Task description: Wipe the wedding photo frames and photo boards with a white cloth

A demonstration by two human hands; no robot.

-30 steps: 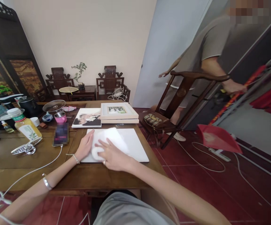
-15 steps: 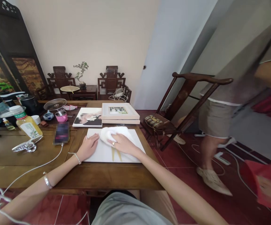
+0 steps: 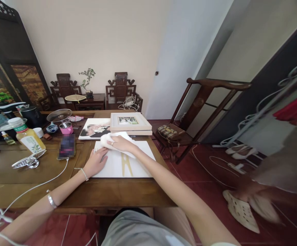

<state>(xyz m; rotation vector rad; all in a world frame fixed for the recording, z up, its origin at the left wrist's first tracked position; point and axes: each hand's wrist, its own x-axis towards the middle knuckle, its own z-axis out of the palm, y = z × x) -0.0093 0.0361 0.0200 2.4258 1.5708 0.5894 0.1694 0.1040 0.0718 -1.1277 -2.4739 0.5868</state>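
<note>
A white board with a tan figure on its face lies flat near the table's front edge. Bunched under my right hand is a white cloth, pressed on the board's far left part. The cloth and my forearm cover some of the figure. My left hand rests on the board's left edge with its fingers stretched out, just short of the cloth. Beyond the board sit a white picture frame, stacked on another, and a photo panel beside it.
On the wooden table, left, are a phone on a white cable, a silver hair claw, a yellow bottle and a pink mug. A chair stands right. A person in beige clogs is beside it.
My right hand has slid the cloth up and left across the board, baring more of the tan figure. My left hand stays in place. The person at right has bent down low.
</note>
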